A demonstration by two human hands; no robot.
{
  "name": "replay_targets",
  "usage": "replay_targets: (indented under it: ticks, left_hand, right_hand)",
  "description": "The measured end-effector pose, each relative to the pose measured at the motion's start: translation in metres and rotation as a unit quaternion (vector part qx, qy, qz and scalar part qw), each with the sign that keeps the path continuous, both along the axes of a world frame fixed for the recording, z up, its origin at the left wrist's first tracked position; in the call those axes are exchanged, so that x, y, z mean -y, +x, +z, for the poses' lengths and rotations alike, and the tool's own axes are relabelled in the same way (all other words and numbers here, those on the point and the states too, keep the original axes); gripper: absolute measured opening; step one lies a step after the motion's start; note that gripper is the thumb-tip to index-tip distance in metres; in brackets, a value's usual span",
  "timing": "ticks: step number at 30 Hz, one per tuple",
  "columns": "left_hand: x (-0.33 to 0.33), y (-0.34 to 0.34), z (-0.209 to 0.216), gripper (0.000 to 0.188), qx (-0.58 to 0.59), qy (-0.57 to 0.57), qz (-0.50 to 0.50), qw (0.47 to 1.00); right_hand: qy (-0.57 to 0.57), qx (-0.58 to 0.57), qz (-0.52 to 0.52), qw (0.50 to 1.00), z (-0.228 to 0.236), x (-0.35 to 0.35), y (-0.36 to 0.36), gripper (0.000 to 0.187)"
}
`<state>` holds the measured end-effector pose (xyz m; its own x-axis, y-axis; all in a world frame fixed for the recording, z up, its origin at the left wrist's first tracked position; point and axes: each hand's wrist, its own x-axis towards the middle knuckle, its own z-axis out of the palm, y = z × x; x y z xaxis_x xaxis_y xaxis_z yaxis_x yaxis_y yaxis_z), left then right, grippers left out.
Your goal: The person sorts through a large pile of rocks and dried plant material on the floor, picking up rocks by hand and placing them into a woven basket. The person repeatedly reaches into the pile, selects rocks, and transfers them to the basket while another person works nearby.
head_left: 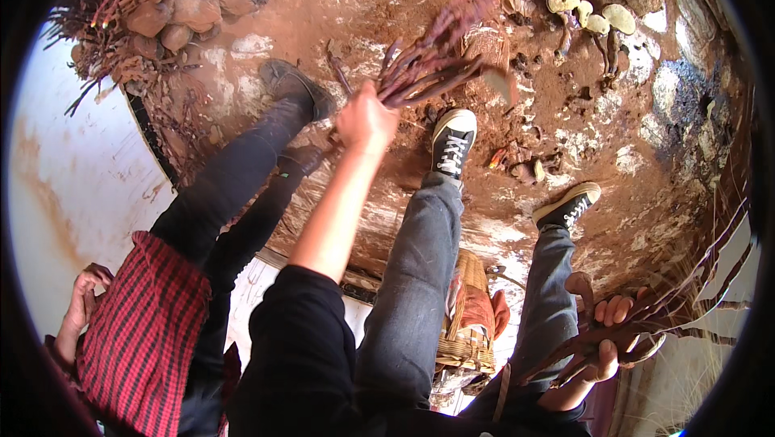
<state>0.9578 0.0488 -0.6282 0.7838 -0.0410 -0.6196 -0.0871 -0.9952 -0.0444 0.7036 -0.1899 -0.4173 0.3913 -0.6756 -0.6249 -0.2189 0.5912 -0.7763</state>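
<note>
My left hand [367, 122] reaches out over the ground at the centre. It is closed round the lower end of a bundle of reddish-brown, root-like stems [424, 69], which fan out up and to the right, slightly blurred. Low at the right, my right hand [599, 363] grips a second, darker bundle of root-like stems [638, 328]. Its thumb lies in front and fingertips show at the far side; the stems hide the palm. Long thin strands spread from that bundle toward the right rim.
A person in a red-and-black checked garment [145, 332] stands at the left. Stones [194, 13] and twigs lie heaped at the upper left. Between my legs stands a wicker basket [464, 348] holding reddish cloth. Pieces with pale round faces [617, 18] lie at the upper right.
</note>
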Motion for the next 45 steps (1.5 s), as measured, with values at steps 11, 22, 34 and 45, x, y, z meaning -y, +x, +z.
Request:
replay_targets:
  ticks: [11, 22, 34, 45]
  left_hand:
    - [-0.093, -0.076, -0.124, 0.042, 0.150, 0.088, 0.334, 0.926]
    - [-0.215, -0.064, -0.155, 0.031, 0.120, -0.200, 0.406, 0.883]
    - [0.009, -0.043, 0.069, 0.034, -0.069, -0.316, -0.018, 0.946]
    - [0.219, -0.161, -0.002, 0.026, -0.302, -0.379, -0.075, 0.872]
  right_hand:
    - [-0.034, -0.059, 0.000, 0.998, -0.003, -0.001, -0.009, 0.068]
    - [-0.024, -0.098, -0.040, 0.994, -0.001, -0.019, -0.024, 0.057]
    - [-0.022, -0.078, -0.285, 0.955, -0.034, -0.048, -0.090, 0.041]
    - [0.007, -0.066, -0.365, 0.929, -0.142, -0.047, -0.095, 0.040]
